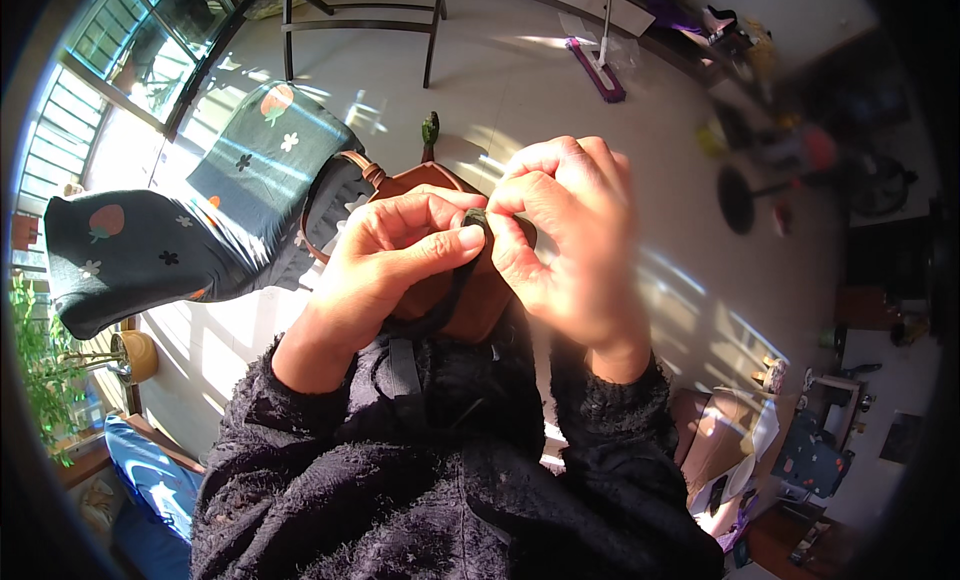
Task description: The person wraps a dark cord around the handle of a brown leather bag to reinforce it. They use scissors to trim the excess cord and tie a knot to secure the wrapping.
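My left hand (390,257) pinches a dark fabric strip (474,218) between thumb and fingers. From there the dark band runs down over the front of a brown leather bag (420,179), which sits upright before my lap. My right hand (574,227) is raised to the right, slightly blurred, its thumb and forefinger closed at the strip's right edge. Anything finer between those fingertips is hidden. A brown leather strap (360,162) loops off the bag's left side. Behind the bag stands a green wrapped piece (430,134) on a brown leather end. My hands cover much of the bag.
A chair or stool with a grey strawberry-print cover (255,160) stands at the left. A potted plant (137,355) is by the window, with a blue cushion (150,467) below. A purple mop (600,70) and dark table legs (360,26) stand ahead on the floor.
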Tool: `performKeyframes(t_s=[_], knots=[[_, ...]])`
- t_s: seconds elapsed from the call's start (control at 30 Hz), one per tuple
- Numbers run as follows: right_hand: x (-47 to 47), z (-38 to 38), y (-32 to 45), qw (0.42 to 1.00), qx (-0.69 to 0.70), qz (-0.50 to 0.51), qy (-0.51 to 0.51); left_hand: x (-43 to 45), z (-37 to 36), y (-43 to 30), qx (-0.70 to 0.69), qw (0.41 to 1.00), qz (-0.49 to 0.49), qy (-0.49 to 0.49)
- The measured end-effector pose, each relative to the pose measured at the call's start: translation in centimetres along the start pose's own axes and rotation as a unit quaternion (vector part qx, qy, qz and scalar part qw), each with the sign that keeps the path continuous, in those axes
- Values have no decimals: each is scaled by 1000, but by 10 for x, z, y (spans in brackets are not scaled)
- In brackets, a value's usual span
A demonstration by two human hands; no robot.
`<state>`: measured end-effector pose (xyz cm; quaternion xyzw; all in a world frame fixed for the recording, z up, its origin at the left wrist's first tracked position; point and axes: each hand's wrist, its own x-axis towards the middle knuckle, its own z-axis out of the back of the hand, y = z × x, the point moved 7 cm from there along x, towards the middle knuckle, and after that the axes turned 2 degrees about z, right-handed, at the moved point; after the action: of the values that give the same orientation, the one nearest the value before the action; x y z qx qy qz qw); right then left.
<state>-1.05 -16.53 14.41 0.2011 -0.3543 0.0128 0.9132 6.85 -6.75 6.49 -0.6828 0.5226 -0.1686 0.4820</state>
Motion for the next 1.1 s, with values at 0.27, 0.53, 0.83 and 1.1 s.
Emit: performKeyframes(t_s=[0.27,0.53,0.83,1.1], knots=[[-1,0,0,1000,-10,2,-6,0,2,2,14,1000,27,0],[-4,3,-1,1000,-13,-11,-9,0,-3,-3,21,1000,-15,-10],[-4,2,2,999,-41,2,-20,3,-2,0,34,997,-62,6],[-3,2,4,998,-54,7,-13,1,-1,-2,91,995,-45,-24]])
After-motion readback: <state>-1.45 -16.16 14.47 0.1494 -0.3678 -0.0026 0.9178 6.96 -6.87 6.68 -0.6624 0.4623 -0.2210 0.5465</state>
